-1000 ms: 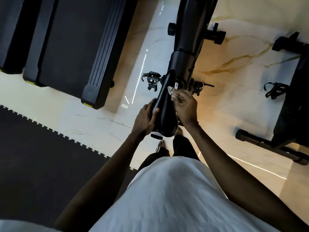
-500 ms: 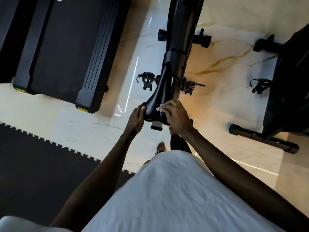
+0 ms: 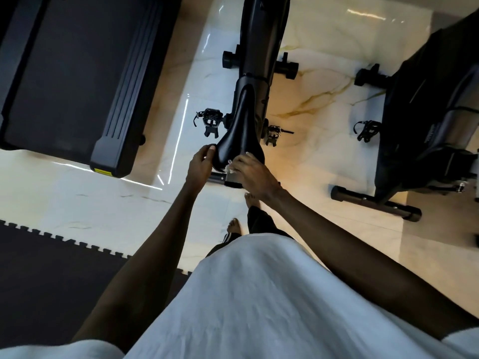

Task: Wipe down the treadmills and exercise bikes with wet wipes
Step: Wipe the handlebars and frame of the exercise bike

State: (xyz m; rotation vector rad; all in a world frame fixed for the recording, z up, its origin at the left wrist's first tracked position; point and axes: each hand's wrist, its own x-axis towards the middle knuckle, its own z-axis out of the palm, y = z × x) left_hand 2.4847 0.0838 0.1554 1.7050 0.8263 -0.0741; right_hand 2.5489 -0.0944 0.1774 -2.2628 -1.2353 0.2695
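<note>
White wet wipe (image 3: 231, 168) lies clutched in right fingers (image 3: 243, 161) against saddle (image 3: 241, 136) rear; left fingers (image 3: 207, 151) grip its side.

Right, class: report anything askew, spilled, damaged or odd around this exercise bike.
Nothing stands out. The left hand grips the saddle by its edge while the right hand holds a wet wipe against its rear. The marble floor shows only veining and light reflections, no spill; the treadmill looks intact.

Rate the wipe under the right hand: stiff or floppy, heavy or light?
Likely floppy: the wipe shows crumpled, bunched under the right hand. Probably light: that hand alone pins it to the saddle. May slide easily, since the saddle looks glossy.
</note>
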